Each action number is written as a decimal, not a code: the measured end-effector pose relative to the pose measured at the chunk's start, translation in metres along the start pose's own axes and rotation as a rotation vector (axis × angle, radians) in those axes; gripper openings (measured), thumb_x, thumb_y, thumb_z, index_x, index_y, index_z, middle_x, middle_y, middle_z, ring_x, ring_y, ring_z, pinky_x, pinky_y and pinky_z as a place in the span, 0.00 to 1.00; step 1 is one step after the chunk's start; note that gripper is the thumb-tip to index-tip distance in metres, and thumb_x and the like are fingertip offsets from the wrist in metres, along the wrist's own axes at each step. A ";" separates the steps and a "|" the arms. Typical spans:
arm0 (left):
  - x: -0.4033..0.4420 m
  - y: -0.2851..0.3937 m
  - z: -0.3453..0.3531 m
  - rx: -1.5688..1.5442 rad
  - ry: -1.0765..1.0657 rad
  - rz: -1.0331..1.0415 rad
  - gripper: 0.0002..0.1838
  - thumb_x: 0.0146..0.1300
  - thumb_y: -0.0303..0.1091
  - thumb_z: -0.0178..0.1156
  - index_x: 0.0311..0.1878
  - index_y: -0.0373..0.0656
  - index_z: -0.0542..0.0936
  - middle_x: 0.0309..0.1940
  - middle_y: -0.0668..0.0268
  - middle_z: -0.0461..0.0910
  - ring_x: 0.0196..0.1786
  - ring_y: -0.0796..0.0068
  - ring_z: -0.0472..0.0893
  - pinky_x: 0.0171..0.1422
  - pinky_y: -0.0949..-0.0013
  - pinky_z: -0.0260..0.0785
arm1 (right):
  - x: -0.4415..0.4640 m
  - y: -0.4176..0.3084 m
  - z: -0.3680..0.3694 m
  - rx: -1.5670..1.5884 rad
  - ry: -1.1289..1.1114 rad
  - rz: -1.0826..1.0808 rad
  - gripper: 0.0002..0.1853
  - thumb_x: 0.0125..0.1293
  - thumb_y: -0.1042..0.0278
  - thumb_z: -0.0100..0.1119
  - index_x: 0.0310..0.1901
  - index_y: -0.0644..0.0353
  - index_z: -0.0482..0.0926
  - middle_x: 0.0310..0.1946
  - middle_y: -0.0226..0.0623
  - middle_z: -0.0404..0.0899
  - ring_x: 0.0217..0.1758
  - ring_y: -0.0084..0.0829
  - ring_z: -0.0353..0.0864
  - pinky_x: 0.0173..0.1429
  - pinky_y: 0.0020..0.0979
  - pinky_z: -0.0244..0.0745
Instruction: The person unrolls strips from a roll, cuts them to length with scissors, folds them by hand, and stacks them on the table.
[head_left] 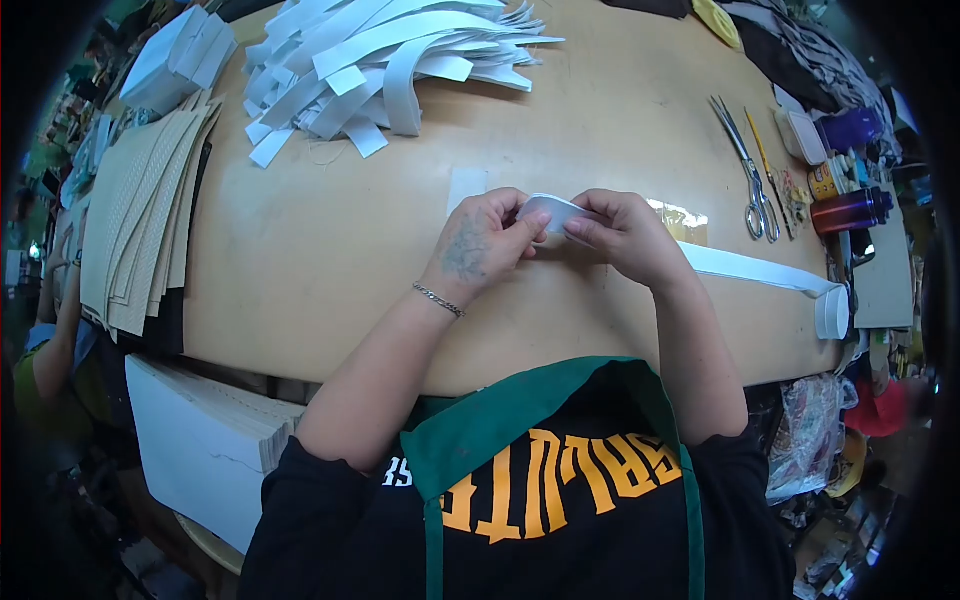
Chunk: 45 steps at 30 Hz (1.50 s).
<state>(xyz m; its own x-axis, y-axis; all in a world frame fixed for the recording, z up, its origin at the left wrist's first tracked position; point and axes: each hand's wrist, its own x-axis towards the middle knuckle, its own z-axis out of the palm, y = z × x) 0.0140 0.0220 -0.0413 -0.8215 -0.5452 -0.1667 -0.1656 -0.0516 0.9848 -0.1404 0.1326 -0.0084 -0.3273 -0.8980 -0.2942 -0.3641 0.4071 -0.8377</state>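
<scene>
Above the middle of the table, a white strip (pixel 558 211) is held between my two hands, curved at its upper edge. My left hand (pixel 490 235) pinches its left end with thumb and fingers. At the other end, my right hand (pixel 625 235) grips it the same way. A long white band (pixel 755 268) comes out from behind my right wrist and runs right to a loose coil (pixel 832 312) at the table's edge. Whether this band joins the held strip is hidden by my hand. A small white piece (pixel 467 187) lies just beyond my left hand.
A heap of white strips (pixel 390 70) lies at the back. Cream sheets (pixel 145 210) are stacked at left. Clear yellowish tape (pixel 682 222) is by my right hand. Scissors (pixel 750 180), a yellow stick (pixel 760 140) and a dark bottle (pixel 850 210) are at right.
</scene>
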 end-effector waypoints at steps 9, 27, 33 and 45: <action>0.001 0.008 -0.003 0.199 0.078 -0.124 0.11 0.63 0.37 0.58 0.36 0.37 0.79 0.25 0.72 0.79 0.23 0.84 0.74 0.29 0.78 0.65 | 0.021 -0.001 0.020 0.105 0.140 -0.068 0.11 0.59 0.68 0.61 0.40 0.68 0.80 0.31 0.39 0.81 0.35 0.25 0.79 0.44 0.28 0.73; -0.004 -0.028 -0.041 0.832 0.368 0.572 0.05 0.51 0.28 0.64 0.32 0.42 0.80 0.28 0.65 0.73 0.34 0.65 0.73 0.39 0.65 0.68 | 0.066 -0.022 0.031 -0.215 0.064 0.078 0.07 0.53 0.71 0.61 0.33 0.64 0.81 0.24 0.40 0.79 0.26 0.30 0.78 0.34 0.30 0.74; -0.003 -0.028 -0.030 0.869 0.430 0.520 0.05 0.50 0.31 0.66 0.30 0.44 0.81 0.28 0.65 0.73 0.35 0.64 0.73 0.40 0.63 0.68 | 0.062 -0.024 0.032 -0.207 0.064 0.062 0.08 0.54 0.70 0.60 0.33 0.65 0.80 0.20 0.39 0.78 0.20 0.27 0.76 0.28 0.29 0.72; -0.003 -0.028 -0.029 0.899 0.450 0.512 0.05 0.50 0.32 0.66 0.28 0.45 0.80 0.28 0.67 0.73 0.34 0.65 0.74 0.39 0.63 0.68 | 0.056 -0.021 0.037 -0.274 0.124 -0.002 0.09 0.54 0.67 0.64 0.33 0.64 0.81 0.28 0.45 0.81 0.34 0.38 0.81 0.42 0.35 0.74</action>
<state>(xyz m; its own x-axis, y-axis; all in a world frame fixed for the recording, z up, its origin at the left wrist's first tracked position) 0.0365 0.0005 -0.0667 -0.6641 -0.5904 0.4587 -0.3474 0.7869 0.5099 -0.1188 0.0674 -0.0249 -0.4239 -0.8784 -0.2205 -0.5809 0.4505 -0.6779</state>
